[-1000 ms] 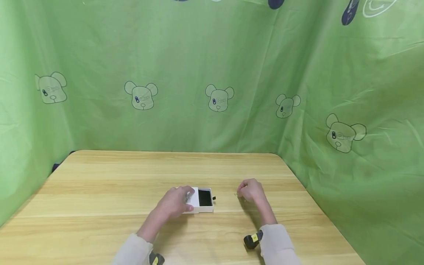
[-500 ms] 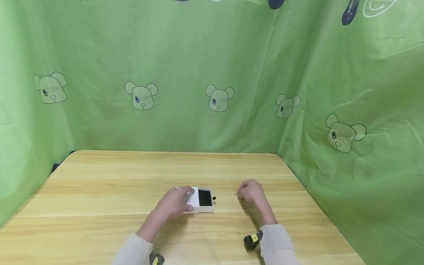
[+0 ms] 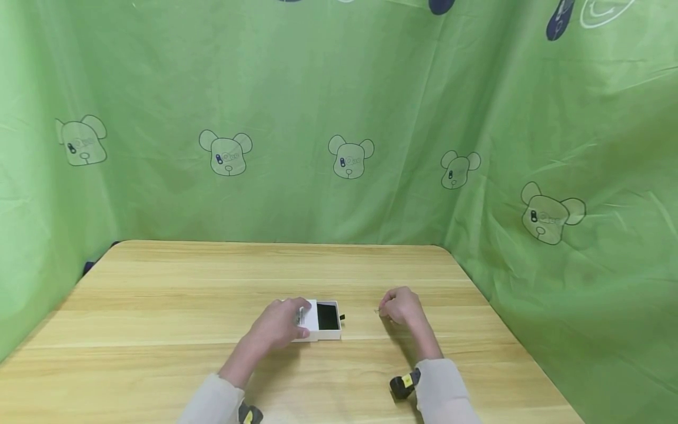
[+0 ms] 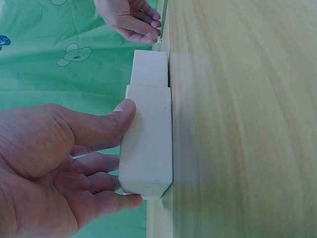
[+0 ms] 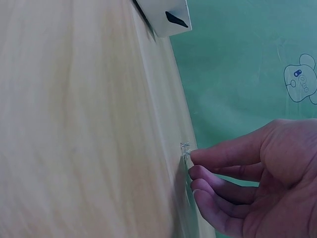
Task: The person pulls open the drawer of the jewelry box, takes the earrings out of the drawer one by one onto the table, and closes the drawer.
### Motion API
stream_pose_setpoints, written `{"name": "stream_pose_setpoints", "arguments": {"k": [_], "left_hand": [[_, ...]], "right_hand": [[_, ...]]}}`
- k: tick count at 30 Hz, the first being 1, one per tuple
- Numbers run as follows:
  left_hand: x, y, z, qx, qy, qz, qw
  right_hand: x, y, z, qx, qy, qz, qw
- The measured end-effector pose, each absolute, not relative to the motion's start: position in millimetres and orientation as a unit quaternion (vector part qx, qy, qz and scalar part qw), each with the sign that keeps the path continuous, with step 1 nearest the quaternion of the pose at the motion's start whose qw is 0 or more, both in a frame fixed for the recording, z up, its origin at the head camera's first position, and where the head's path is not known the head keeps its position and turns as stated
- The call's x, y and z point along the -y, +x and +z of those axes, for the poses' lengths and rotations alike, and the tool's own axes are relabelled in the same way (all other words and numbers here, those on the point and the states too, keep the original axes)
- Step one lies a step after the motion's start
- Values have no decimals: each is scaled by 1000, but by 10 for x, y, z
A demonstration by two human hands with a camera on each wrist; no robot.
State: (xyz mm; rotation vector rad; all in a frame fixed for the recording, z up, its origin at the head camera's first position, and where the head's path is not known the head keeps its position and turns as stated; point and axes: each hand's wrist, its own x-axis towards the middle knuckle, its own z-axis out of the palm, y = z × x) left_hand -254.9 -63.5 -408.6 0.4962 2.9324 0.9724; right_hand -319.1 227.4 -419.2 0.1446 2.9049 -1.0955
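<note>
A small white drawer-style box lies on the table. Its outer sleeve (image 3: 311,319) is gripped by my left hand (image 3: 276,324), thumb on the near side and fingers over the top and far side. From the sleeve's right end the inner tray (image 3: 329,335) sticks partly out, showing a black lining (image 3: 328,317) and a black pull tab (image 5: 177,19). To the right of the box, my right hand (image 3: 404,306) pinches a tiny shiny silvery piece (image 5: 185,148) between thumb and fingertips, close over the tabletop. Its exact kind cannot be made out.
The wood-grain table (image 3: 185,282) spreads out around both hands. Green curtains (image 3: 286,194) printed with bear heads hang behind it and along both sides. Black wrist cameras (image 3: 401,387) are strapped under the light sleeves.
</note>
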Motion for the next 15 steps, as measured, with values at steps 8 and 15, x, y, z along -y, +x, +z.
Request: {"name": "stream_pose_setpoints", "arguments": {"k": [8,15], "left_hand": [[634,-2550,-4090,-937,160,311,4],[631,-2551,-4083,-939,156,307,8]], "right_hand": [[-2278,-3192,-4180,-931,48,-361,11],[-2256,-3189,-4124,-937,40,-347,-10]]}}
